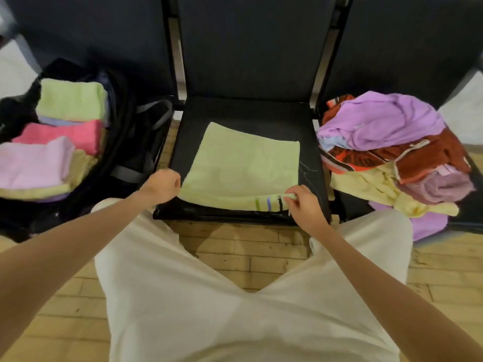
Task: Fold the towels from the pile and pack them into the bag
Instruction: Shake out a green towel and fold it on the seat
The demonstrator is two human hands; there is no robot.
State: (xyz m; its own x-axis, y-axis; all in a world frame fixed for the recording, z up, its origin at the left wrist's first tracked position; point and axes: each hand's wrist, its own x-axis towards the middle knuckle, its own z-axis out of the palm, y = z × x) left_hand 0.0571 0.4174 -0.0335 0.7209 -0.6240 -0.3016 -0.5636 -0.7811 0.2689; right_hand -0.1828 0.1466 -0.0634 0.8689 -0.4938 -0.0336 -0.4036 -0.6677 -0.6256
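Three dark chairs in a row. Middle black chair seat (243,111) at 12 o'clock, its backrest (251,45) upright behind. Left backrest (91,32) at 10 o'clock, right backrest (407,40) at 2. Tan brick-pattern floor (243,254) at 6, w/ cream trousers (235,309) over it.

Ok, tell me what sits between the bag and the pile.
In the head view, the black chair seat with the green towel on it, both hands gripping its near edge.
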